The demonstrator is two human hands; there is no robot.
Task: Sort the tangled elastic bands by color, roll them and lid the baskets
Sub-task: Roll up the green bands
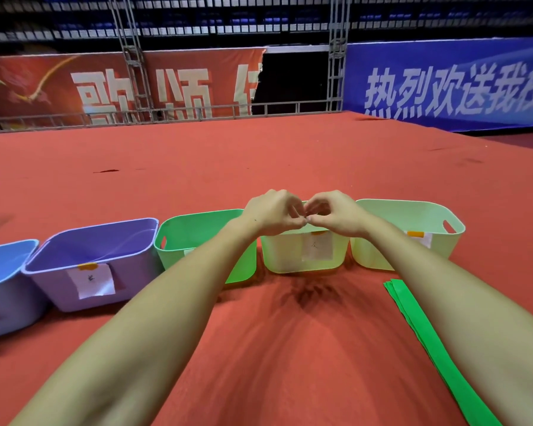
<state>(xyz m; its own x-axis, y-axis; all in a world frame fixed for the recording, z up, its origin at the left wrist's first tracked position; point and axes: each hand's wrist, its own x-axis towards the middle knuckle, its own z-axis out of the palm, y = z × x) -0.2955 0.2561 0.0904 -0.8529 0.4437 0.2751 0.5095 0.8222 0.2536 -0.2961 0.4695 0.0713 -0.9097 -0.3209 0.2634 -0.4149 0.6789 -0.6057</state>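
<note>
A red carpeted surface (259, 155) is seen carrying five baskets in a row, namely a blue basket (3, 290), a purple basket (93, 262), a green basket (197, 238) and two pale yellow-green baskets (302, 256) (413, 229), while flat green bands (425, 336) are laid at the right.

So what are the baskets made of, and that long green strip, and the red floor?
The purple basket and its neighbours look like moulded plastic: smooth, slightly glossy walls, rounded rims, cut-out handles. The green band looks like thin, matte rubbery elastic, lying flat in layers, though it could be fabric. The red floor seems to be carpet or felt: dull, with scuffs and wrinkles.
</note>
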